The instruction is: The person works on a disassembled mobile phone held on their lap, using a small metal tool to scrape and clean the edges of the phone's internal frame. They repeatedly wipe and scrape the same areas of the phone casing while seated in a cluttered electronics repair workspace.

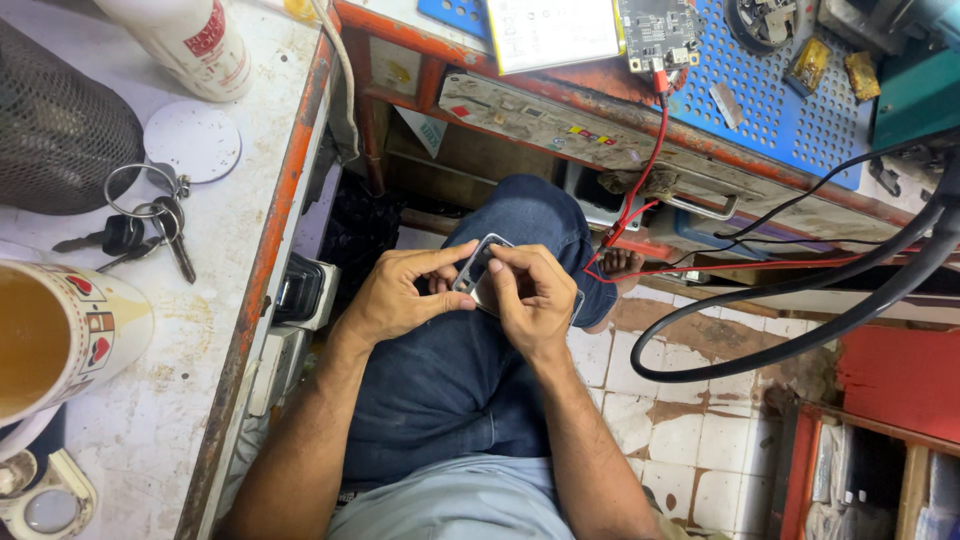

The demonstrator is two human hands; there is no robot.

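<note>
A person is sitting with one knee raised, and both bare hands are meeting over that knee around a small flat phone with a silvery rim. The left hand is gripping the phone's left edge, its fingers curling narrowly around the top and its thumb pressing along the lower side. The right hand is covering the phone's right half, its fingers bending closely onto the face, so that only the upper left corner of the phone is showing between the two hands. The phone is resting just above the blue jeans, over the thigh, well below the edge of the desk.

To the left, a white, stained desk with an orange edge is carrying a bunch of keys on rings, a round white disc, a dark mesh cover, a white bottle and a patterned mug filled with brownish liquid. Ahead, a blue perforated mat is lying on an orange-framed bench, with a small circuit board at its near edge. A red wire is hanging down from the board towards the person's bare foot. A thick black cable is looping across the tiled floor on the right.
</note>
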